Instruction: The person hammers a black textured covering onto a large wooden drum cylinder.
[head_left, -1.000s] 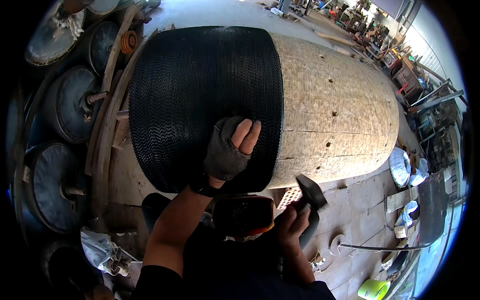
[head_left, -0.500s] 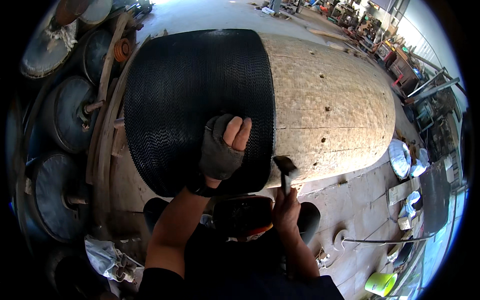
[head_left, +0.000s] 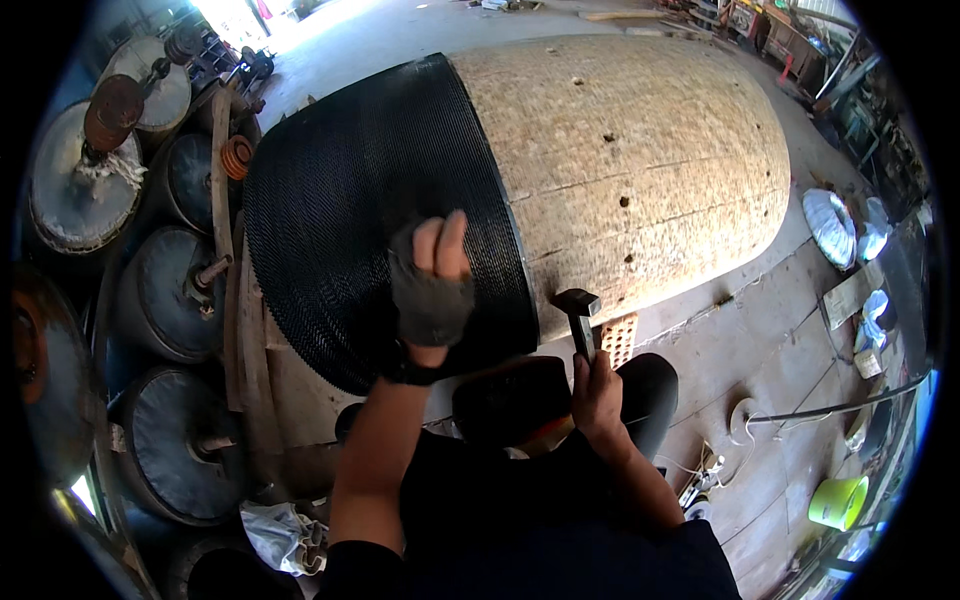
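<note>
- My left hand (head_left: pixel 432 290), in a dark fingerless glove, is pressing flat, fingers spread, on the black ribbed rubber band (head_left: pixel 370 220) wrapping the wooden drum (head_left: pixel 640 170).
- My right hand (head_left: pixel 597 392) is clamping round the hammer (head_left: pixel 580 315) handle.
- The hammer head is sitting just right of my left hand, at the band's edge, touching the drum.

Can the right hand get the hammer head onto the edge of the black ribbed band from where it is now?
Probably yes. The right hand holds the hammer upright just beside the black ribbed band, with nothing between; the gloved left hand presses farther left.
</note>
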